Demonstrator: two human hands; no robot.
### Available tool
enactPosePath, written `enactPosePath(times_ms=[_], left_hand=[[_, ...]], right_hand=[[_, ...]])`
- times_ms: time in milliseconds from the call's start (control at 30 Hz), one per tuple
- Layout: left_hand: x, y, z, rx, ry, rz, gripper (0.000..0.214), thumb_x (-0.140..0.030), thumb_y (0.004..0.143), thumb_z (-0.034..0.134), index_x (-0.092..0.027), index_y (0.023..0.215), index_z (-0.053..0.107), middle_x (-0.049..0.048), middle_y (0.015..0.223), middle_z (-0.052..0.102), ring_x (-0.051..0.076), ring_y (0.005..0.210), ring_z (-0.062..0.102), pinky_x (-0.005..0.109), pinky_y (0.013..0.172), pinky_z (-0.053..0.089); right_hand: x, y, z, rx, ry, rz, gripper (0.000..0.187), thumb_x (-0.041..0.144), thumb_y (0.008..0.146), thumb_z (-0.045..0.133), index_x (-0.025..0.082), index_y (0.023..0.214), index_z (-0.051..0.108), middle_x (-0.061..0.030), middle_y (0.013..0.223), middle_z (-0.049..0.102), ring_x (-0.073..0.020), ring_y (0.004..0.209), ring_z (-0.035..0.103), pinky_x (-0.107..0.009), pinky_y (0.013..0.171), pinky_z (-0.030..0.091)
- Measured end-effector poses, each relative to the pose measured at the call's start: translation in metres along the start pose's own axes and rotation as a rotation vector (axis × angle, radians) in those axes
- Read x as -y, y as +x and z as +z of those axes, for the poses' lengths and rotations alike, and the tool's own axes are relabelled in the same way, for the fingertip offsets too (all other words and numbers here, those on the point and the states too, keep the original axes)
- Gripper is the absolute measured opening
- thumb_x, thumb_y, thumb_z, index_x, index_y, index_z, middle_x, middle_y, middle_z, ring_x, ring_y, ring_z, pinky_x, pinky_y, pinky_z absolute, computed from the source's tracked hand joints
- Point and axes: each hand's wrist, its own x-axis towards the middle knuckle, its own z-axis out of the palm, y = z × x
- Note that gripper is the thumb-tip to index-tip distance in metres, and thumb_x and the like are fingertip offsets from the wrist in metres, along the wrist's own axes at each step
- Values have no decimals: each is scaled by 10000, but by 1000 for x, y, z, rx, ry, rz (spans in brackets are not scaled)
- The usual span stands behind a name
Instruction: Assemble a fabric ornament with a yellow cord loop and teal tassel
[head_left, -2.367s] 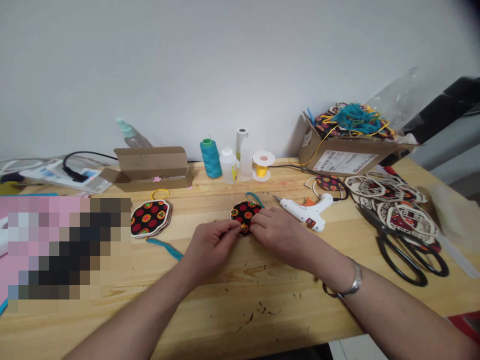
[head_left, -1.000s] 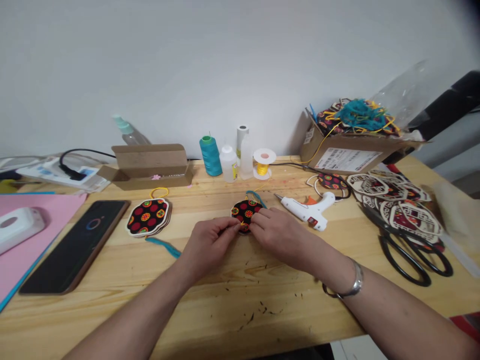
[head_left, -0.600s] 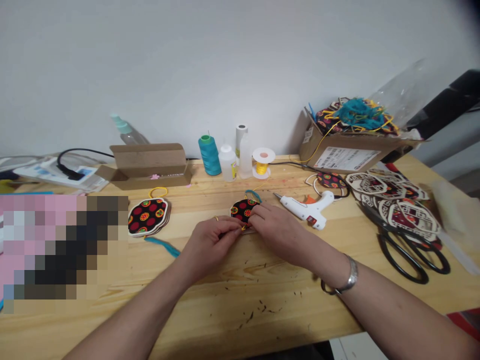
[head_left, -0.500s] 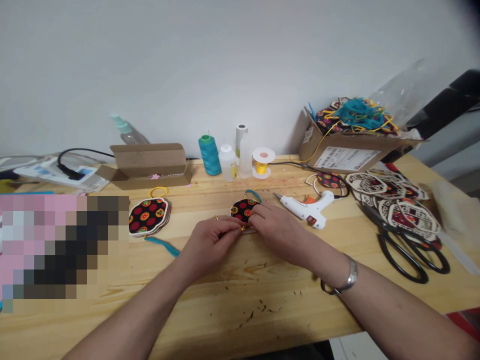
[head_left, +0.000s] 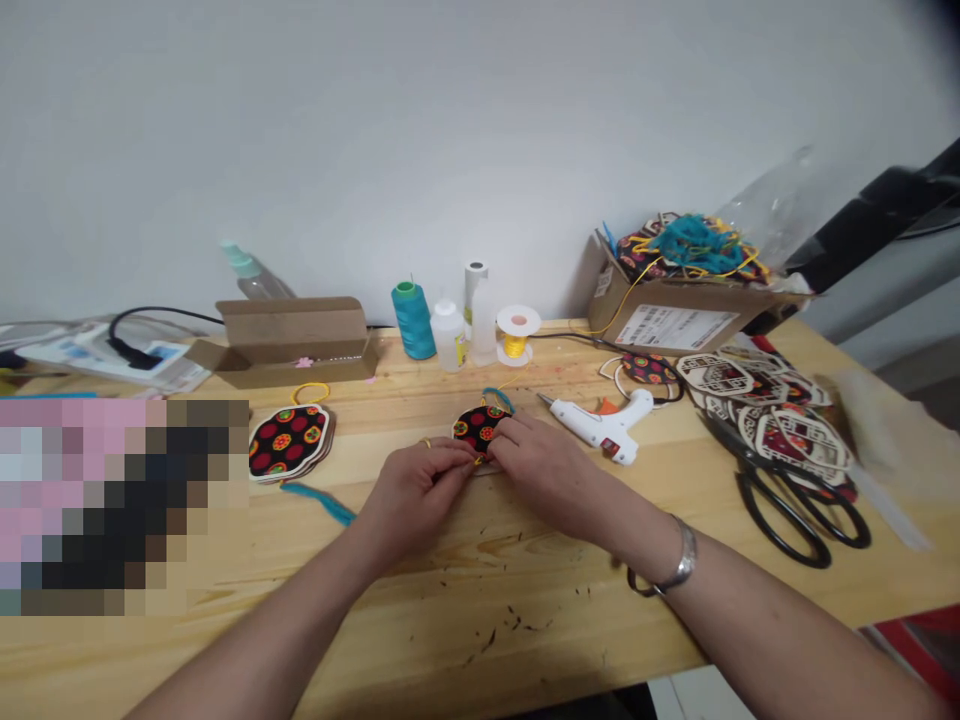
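Observation:
A small black fabric piece [head_left: 475,424] with red and yellow flowers lies on the wooden table [head_left: 480,590], a teal loop at its far edge. My left hand [head_left: 416,492] pinches its near edge, fingers closed on a bit of yellow cord there. My right hand [head_left: 544,470] rests on the piece's right side, fingers curled and pressing it; a metal bracelet sits on that wrist.
A stack of similar flowered pieces [head_left: 289,441] lies left, with a teal cord [head_left: 319,500] beside it. A white glue gun [head_left: 600,424], black scissors [head_left: 795,500], cut-out wooden frames [head_left: 780,420], a cardboard box of scraps [head_left: 675,300], thread spools and bottles [head_left: 450,325] stand right and behind.
Both hands stay at the flowered piece; the fingers shifted only slightly. The view has drifted a little, so everything sits slightly further left and lower.

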Motion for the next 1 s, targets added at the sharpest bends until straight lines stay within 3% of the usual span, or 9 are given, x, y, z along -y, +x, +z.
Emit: enactPosePath(times_ms=[133, 233, 300, 400, 600, 867, 1000], left_hand=[[1, 1, 0, 3, 19, -5, 199, -205, 792, 511, -204, 786, 710, 32, 867, 715, 157, 805, 651, 258, 741, 504], [1, 0, 0, -5, 14, -25, 195, -230, 795, 516, -223, 789, 710, 25, 883, 714, 165, 830, 649, 276, 754, 507], [1, 0, 0, -4, 0, -37, 194, -238, 795, 517, -223, 797, 711, 27, 887, 714, 171, 844, 647, 286, 762, 509], [0, 0, 0, -8, -17, -38, 194, -230, 793, 518, -225, 787, 712, 24, 864, 717, 173, 844, 647, 290, 764, 510], [-1, 1, 0, -18, -19, -26, 185, -200, 785, 523, -205, 767, 707, 32, 858, 714, 161, 820, 648, 265, 752, 503], [-2, -1, -1, 2, -46, -44, 199, -194, 797, 509, -206, 761, 704, 22, 870, 707, 156, 846, 637, 264, 770, 489], [-3, 0, -1, 4, -59, -47, 198, -195, 797, 510, -203, 769, 706, 26, 863, 709, 158, 855, 633, 269, 779, 486]], right_hand=[[-5, -4, -29, -54, -16, 58, 178, 36, 806, 429, 120, 886, 565, -98, 936, 565, -200, 886, 478, -332, 774, 419], [-23, -17, -53, -102, -70, 141, 251, 3, 779, 420, 115, 946, 570, -117, 979, 564, -222, 952, 468, -360, 814, 413], [-39, -31, -60, -67, -100, 145, 312, -2, 745, 432, 129, 996, 563, -122, 1029, 554, -239, 982, 460, -390, 829, 410], [-60, -52, -56, 10, -79, 185, 481, -24, 680, 459, 167, 1118, 505, -100, 1120, 530, -243, 1029, 443, -420, 866, 394], [-74, -64, -45, 120, 38, 163, 328, 69, 798, 470, 180, 1103, 516, -88, 1070, 556, -203, 1017, 471, -402, 924, 378], [-69, -68, -51, 67, 182, 196, 415, 46, 792, 440, 203, 1176, 466, -84, 1177, 514, -180, 1096, 474, -358, 946, 394], [-53, -59, -61, -8, 373, 113, 444, 77, 758, 465, 201, 1184, 440, -98, 1202, 512, -200, 1082, 488, -359, 902, 417]])
